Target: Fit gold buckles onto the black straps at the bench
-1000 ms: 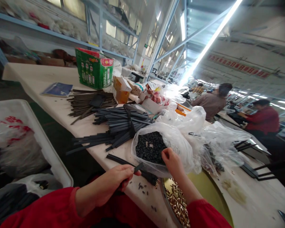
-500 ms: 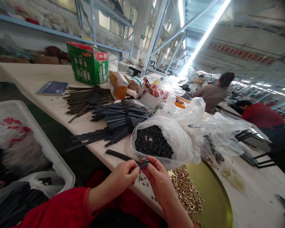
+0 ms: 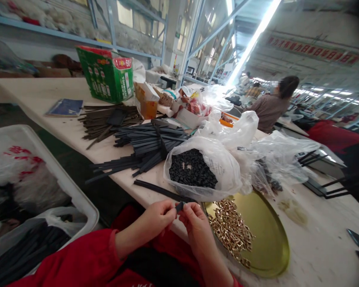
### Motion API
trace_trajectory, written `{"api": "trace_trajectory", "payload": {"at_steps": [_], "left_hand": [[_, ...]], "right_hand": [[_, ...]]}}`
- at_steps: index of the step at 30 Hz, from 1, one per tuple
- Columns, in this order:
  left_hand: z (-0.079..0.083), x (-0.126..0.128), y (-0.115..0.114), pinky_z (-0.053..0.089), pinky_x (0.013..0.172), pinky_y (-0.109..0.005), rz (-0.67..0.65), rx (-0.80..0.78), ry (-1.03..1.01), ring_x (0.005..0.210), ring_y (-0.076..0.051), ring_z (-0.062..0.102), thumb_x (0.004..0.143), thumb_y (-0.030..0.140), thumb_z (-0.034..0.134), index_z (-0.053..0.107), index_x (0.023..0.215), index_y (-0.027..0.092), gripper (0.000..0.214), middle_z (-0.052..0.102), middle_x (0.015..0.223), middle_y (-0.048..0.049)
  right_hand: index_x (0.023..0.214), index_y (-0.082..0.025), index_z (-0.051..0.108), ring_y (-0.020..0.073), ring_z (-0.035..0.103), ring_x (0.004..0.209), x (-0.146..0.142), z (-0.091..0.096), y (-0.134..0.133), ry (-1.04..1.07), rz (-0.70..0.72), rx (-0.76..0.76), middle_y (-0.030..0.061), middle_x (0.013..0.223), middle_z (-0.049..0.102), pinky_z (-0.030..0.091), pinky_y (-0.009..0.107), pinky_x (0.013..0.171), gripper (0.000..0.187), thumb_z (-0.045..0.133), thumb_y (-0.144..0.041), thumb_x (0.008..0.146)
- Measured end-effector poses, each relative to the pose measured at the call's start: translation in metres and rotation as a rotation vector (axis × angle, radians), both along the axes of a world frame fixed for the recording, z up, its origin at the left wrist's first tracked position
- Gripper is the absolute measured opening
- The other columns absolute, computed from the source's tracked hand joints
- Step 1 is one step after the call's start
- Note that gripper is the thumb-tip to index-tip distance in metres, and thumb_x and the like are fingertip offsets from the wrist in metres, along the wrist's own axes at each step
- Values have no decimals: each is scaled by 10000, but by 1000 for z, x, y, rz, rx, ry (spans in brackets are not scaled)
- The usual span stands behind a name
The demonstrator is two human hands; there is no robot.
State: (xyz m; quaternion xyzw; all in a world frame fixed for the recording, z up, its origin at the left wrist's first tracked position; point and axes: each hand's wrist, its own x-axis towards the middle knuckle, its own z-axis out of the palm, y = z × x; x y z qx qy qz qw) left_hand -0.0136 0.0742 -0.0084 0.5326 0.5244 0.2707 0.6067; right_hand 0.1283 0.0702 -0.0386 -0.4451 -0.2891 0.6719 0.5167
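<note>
Between my two hands is a short dark strap end (image 3: pixel 180 207), pinched at the table's front edge. My left hand (image 3: pixel 163 215) grips it from the left with thumb and fingers closed. My right hand (image 3: pixel 194 219) has its fingertips pressed on the other side; the rest of the strap is hidden by the hands. Just beyond them, dark strips (image 3: pixel 158 191) lie on the table. Behind these stands an open plastic bag (image 3: pixel 227 171) of small black pieces (image 3: pixel 191 169). Right of my right hand, a gold tray (image 3: pixel 266 231) carries many small gold metal parts (image 3: pixel 231 231).
Bundles of dark straps (image 3: pixel 146 145) and brown straps (image 3: pixel 107 121) lie farther back, near a blue booklet (image 3: pixel 65 107) and a green carton (image 3: pixel 104 77). A white bin (image 3: pixel 86 211) with bags stands at left. Plastic bags (image 3: pixel 281 155) lie at right. Other people (image 3: pixel 271 105) are in the background.
My hands have drawn slightly toward me with the strap end, so more of the strips behind them shows. The view has shifted a little, and the whole tray rim is more visible.
</note>
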Motion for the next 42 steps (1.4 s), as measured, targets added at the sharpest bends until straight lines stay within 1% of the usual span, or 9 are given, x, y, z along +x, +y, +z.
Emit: {"api": "trace_trajectory", "payload": {"at_steps": [8, 12, 18, 20, 23, 24, 28, 35, 42], "left_hand": [[5, -2, -6, 250, 331, -170, -153, -66, 27, 335, -83, 377, 777, 302, 420, 513, 684, 173, 185, 435, 443, 62], [2, -6, -13, 333, 412, -179, -295, -83, -74, 421, -103, 469, 824, 315, 428, 556, 996, 168, 260, 535, 557, 35], [-14, 2, -15, 352, 482, -205, -53, 6, -82, 505, -144, 477, 817, 340, 497, 430, 1259, 167, 479, 520, 557, 34], [-19, 3, -10, 404, 584, -223, -48, 40, -80, 634, -176, 546, 792, 361, 537, 520, 1157, 186, 405, 602, 684, -8], [-27, 1, -1, 408, 694, -238, -84, 97, -3, 755, -199, 555, 785, 372, 523, 605, 843, 192, 206, 621, 773, -27], [-30, 0, 1, 401, 664, -234, -83, 101, 27, 719, -189, 540, 786, 378, 505, 585, 762, 194, 202, 601, 729, -17], [-39, 5, 2, 301, 474, -219, -47, 23, 48, 502, -130, 386, 752, 426, 428, 478, 678, 206, 237, 415, 523, 54], [-31, 17, -6, 246, 445, -227, -85, -27, 43, 437, -107, 296, 703, 482, 354, 394, 652, 220, 270, 322, 452, 90], [-24, 11, -13, 292, 453, -227, -143, 61, 95, 435, -110, 357, 754, 418, 343, 409, 623, 215, 251, 403, 485, 67]], "right_hand": [[834, -190, 642, 97, 548, 655, 16, -4, -16, -102, 152, -9, -19, 769, 647, 431, 209, 637, 190, 713, -286, 686], [825, -191, 642, 111, 580, 719, 21, 0, -16, 13, 74, -85, -25, 783, 641, 445, 229, 712, 190, 729, -231, 660], [1018, -229, 586, 147, 612, 775, -3, -12, -27, 137, 27, -86, -11, 880, 648, 478, 284, 750, 376, 708, -242, 663], [1077, -268, 542, 159, 613, 827, -3, -14, -30, -35, 77, 16, -18, 918, 651, 480, 302, 780, 371, 646, -280, 721], [1015, -273, 560, 174, 606, 823, 29, -9, -21, -700, 162, 242, -8, 908, 646, 489, 290, 751, 250, 569, -306, 767], [962, -261, 579, 180, 603, 798, 47, -5, -14, -998, 179, 293, 5, 889, 641, 492, 284, 719, 190, 542, -312, 783], [817, -187, 603, 239, 578, 857, 119, 2, 28, -1474, 46, 211, 102, 884, 625, 429, 350, 779, 172, 441, -242, 826], [677, -97, 626, 328, 612, 833, 139, -17, 78, -1684, 109, 71, 212, 786, 653, 391, 405, 749, 76, 552, -93, 689], [674, -139, 594, 232, 585, 756, 133, 4, 54, -1489, 99, 125, 105, 736, 646, 396, 319, 685, 68, 533, -115, 693]]}}
